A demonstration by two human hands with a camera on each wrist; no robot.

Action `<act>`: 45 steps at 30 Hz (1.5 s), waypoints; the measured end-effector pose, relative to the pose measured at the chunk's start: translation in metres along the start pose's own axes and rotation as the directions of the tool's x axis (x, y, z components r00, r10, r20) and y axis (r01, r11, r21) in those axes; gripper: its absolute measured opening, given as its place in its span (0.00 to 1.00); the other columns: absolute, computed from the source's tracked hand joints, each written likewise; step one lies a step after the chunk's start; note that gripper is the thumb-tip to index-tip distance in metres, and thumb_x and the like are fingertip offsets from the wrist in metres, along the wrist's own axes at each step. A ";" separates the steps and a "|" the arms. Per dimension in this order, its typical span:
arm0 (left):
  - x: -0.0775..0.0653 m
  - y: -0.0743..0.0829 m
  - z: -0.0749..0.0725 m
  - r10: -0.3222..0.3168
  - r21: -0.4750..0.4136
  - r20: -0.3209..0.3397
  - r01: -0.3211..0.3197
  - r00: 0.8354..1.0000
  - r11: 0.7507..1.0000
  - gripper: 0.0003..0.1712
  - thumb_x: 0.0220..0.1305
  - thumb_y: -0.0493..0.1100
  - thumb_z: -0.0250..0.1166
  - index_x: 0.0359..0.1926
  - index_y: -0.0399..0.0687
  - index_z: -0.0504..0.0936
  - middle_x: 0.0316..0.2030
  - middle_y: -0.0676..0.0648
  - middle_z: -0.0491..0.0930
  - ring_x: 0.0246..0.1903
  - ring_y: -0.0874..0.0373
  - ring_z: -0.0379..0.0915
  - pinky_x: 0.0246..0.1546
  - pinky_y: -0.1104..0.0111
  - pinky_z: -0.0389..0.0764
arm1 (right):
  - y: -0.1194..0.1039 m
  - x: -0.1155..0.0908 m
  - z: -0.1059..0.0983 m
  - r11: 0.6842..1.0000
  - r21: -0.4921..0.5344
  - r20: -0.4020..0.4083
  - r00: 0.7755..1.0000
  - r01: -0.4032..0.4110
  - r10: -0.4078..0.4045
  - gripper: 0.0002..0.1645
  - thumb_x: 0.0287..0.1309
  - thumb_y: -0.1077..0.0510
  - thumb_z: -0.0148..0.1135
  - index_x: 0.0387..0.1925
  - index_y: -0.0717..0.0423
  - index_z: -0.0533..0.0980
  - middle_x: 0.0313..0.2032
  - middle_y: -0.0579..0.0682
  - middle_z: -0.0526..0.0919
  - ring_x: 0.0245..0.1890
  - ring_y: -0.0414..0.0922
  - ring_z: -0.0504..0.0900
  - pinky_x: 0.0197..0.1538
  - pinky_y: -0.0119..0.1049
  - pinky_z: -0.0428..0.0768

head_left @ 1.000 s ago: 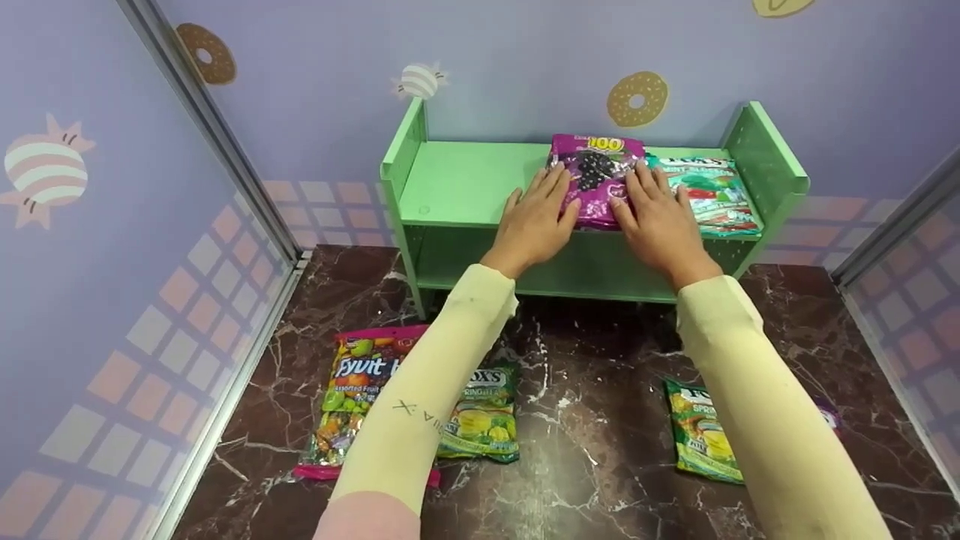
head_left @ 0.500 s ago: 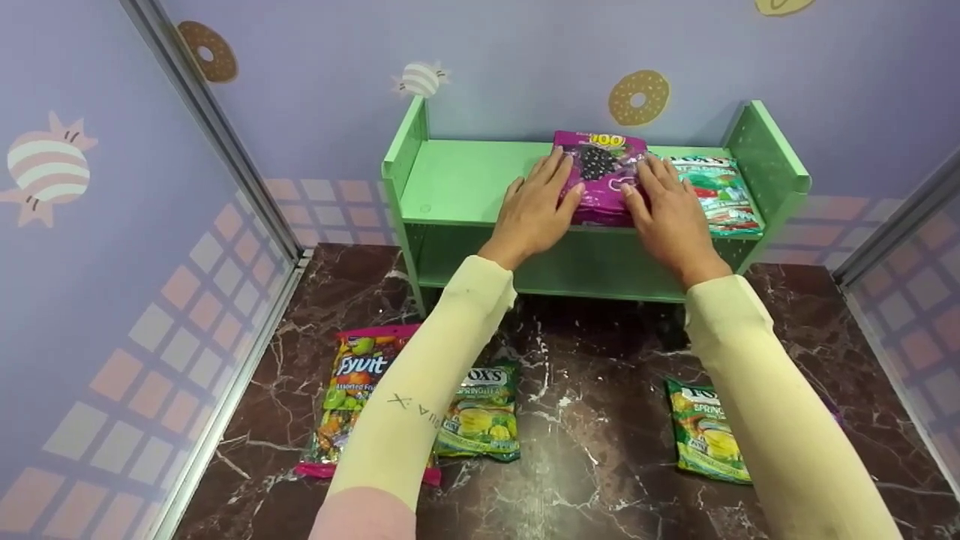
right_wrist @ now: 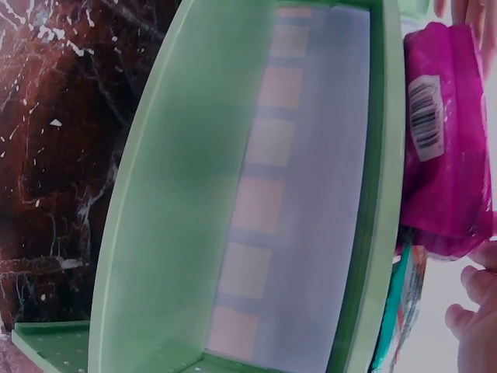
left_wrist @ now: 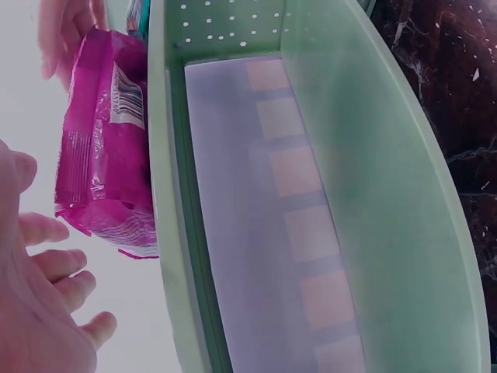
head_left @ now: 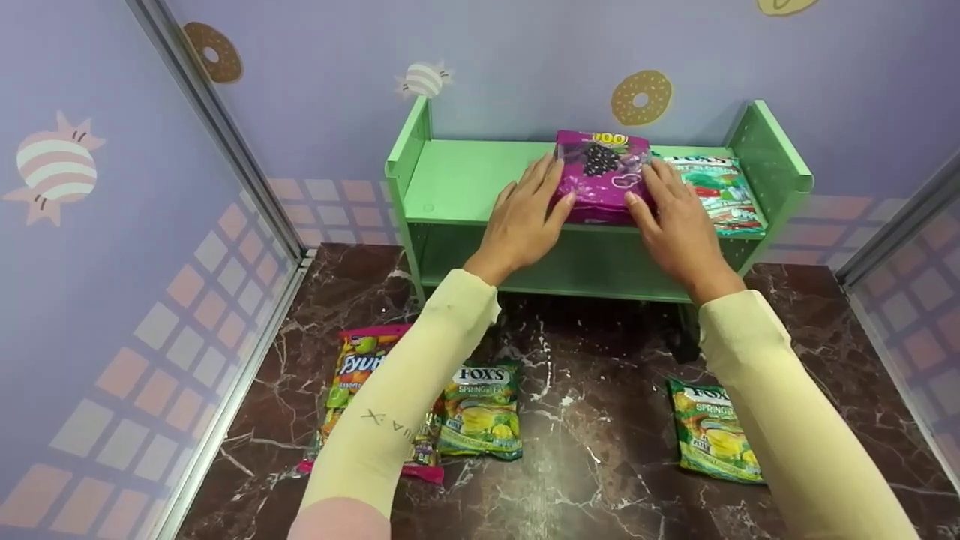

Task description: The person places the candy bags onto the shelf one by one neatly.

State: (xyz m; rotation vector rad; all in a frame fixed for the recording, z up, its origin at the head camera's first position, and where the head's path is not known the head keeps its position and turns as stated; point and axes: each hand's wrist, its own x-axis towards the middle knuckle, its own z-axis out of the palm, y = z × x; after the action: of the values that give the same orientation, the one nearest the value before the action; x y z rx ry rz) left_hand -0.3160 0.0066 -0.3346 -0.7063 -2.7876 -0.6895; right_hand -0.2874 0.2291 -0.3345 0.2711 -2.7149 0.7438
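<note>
A purple candy bag with dark berries printed on it (head_left: 602, 171) lies on the top board of a small green shelf (head_left: 465, 176). My left hand (head_left: 523, 214) is at its left edge, fingers extended; in the left wrist view a gap shows between those fingers (left_wrist: 58, 268) and the bag (left_wrist: 116, 140). My right hand (head_left: 679, 221) is at the bag's right edge with extended fingers, fingertips (right_wrist: 477, 284) close by its end in the right wrist view. Right of the purple bag lies a teal mint candy bag (head_left: 724, 191), partly behind the right hand.
The shelf's lower board (head_left: 592, 274) is bare where visible. On the dark marble floor lie a pink-edged fruit candy bag (head_left: 360, 364), half behind my left sleeve, and two green tea candy bags, one left (head_left: 480, 412) and one right (head_left: 712, 435). Purple walls stand around.
Both hands have drawn slightly apart and back from the purple bag, uncovering more of its front. The bag looks squarer and fuller than before.
</note>
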 end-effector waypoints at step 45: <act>-0.139 -0.025 0.033 0.060 -0.112 -0.098 -0.071 0.993 0.991 0.35 0.74 0.60 0.45 0.76 0.55 0.53 0.75 0.50 0.54 0.75 0.56 0.49 0.75 0.53 0.49 | 0.012 -0.143 0.036 0.971 0.219 -0.240 0.970 0.091 -0.037 0.38 0.67 0.57 0.57 0.74 0.38 0.56 0.74 0.42 0.58 0.73 0.48 0.59 0.70 0.53 0.61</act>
State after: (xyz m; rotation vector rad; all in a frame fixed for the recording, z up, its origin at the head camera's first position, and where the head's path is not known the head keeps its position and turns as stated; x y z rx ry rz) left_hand -0.2095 -0.0530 -0.4129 -0.7620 -2.6436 -0.8543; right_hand -0.1662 0.2344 -0.4187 0.3017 -2.3891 1.0044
